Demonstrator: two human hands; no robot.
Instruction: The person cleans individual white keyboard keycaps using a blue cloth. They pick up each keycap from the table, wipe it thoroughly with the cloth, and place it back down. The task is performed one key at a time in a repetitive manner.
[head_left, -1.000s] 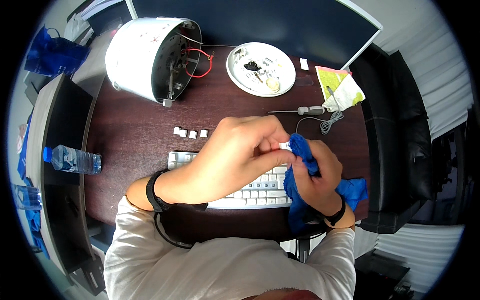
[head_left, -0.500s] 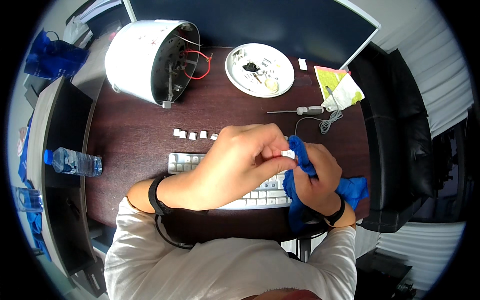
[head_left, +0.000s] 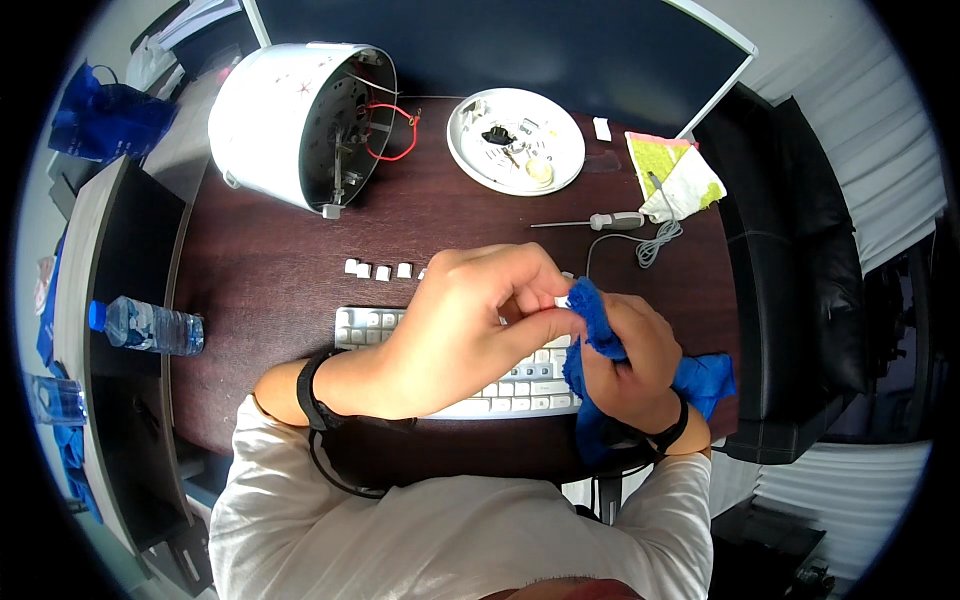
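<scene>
Between the thumb and fingers of my left hand (head_left: pixel 475 325) is a small white keycap (head_left: pixel 562 302). My right hand (head_left: pixel 637 350) grips a blue cloth (head_left: pixel 590 305) and presses it against the keycap; the cloth hangs down past the wrist. Below both hands lies a white keyboard (head_left: pixel 520 404), partly covered by my left hand and forearm. Several loose white keycaps (head_left: pixel 383 273) sit in a row on the table beyond the keyboard, and my left hand hides part of that row.
A white appliance housing (head_left: pixel 265 125) with red wire lies on its side at the back left. A white round tray (head_left: pixel 455 150) holds small parts. Right of it are a screwdriver (head_left: pixel 615 221), a coiled cable (head_left: pixel 655 248) and a yellow-white cloth (head_left: pixel 680 175). A water bottle (head_left: pixel 150 326) lies left.
The blue cloth now covers more of the keycap, whose top face was showing before. Both hands stay nearly in place, and the view has shifted slightly.
</scene>
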